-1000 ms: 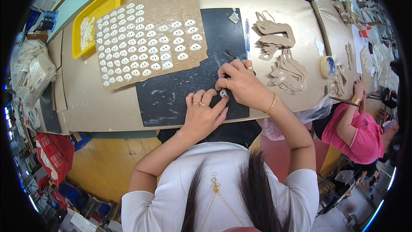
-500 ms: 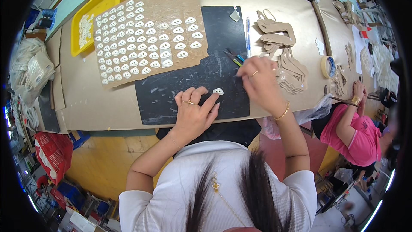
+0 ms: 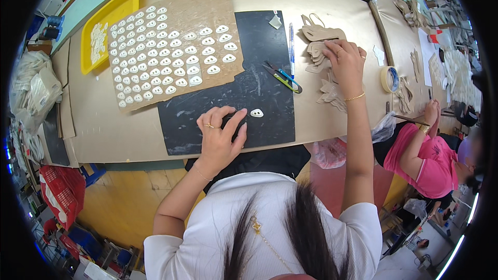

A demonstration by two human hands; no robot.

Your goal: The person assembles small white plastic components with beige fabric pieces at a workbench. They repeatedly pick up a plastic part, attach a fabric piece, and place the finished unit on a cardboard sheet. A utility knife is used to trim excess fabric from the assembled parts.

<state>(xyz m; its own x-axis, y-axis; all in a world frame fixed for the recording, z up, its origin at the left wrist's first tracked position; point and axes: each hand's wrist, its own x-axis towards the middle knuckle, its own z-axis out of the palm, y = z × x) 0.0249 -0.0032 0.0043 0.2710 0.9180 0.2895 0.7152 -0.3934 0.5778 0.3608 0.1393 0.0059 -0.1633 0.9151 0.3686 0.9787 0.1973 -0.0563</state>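
Item, as I read it: one small white oval piece [image 3: 256, 113], lying loose on the black cutting mat [image 3: 259, 72], just beside my left hand [image 3: 220, 137]. That hand rests flat, fingers spread, gripping nothing. My right hand [image 3: 345, 62], arm stretched forward, closes its fingers on the stack of tan cut-out pieces [image 3: 319, 46]. Snips [image 3: 282, 76] lie between. Cardboard sheet [image 3: 202, 10] carries rows of white pieces; yellow tray [image 3: 111, 15] beyond.

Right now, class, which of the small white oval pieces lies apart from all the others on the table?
The lone white piece on the black mat, just beside the left hand. The rest sit in rows on the brown card sheet or heaped in the yellow tray.
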